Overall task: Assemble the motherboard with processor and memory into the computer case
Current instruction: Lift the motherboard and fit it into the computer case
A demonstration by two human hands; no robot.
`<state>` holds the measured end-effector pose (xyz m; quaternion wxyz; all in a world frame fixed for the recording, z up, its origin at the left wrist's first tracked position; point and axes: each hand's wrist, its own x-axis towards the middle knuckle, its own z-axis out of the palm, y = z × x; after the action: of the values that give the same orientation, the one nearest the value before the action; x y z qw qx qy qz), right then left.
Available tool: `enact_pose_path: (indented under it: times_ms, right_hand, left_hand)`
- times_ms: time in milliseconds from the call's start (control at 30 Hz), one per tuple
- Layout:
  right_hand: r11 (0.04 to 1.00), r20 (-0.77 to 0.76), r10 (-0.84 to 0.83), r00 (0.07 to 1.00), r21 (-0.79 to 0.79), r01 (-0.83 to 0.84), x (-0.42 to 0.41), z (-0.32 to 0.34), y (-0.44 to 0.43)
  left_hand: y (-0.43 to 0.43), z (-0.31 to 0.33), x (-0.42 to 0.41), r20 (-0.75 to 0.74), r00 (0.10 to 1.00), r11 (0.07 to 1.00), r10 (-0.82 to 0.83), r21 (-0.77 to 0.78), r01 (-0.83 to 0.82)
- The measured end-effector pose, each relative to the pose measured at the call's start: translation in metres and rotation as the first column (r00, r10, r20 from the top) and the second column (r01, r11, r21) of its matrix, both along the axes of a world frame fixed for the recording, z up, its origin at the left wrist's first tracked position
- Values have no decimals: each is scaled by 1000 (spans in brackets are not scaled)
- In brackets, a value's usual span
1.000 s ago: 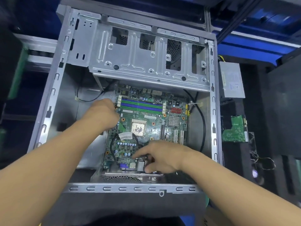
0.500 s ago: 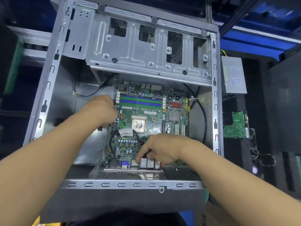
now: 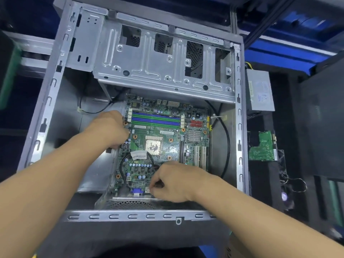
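Left hand [image 3: 109, 127] grips the motherboard [image 3: 163, 131] by its left edge; right hand [image 3: 173, 183] pinches its rear edge, apparently aligning it within the computer case [image 3: 239, 127].

The left hand [image 3: 109, 127] is hiding its fingers behind its back at the motherboard's [image 3: 163, 131] left edge, so its grip is not showing. The right hand [image 3: 175, 181] is covering the board's near edge, fingertips curling out of sight. Both forearms [image 3: 46, 192] are running off the bottom edge, and the power supply's [image 3: 260, 90] label is showing too small to read.
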<state>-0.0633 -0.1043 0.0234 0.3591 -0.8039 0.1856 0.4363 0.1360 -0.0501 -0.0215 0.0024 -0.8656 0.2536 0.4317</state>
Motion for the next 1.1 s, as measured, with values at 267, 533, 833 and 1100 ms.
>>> enact_pose_path:
  times_ms: [267,533,833,1100]
  right_hand:
    - [998,0,42,999,-41,-42,3,9,0]
    - [857,88,-48,995,-508,87,-8,55,-34]
    - [861,-171,271,947,-396,-318,-12,44,-21]
    - [863,-103,219,970,-444,-242,-18,30,-19]
  left_hand:
    - [1,2,0,34,999,1000,-21,-13,21]
    - [2,7,-1,106,987,992,-120,49,116]
    - [-46,45,-62,131,885,696,-447,-570,436]
    - [-128,15,-124,-58,925,805,-375,-516,294]
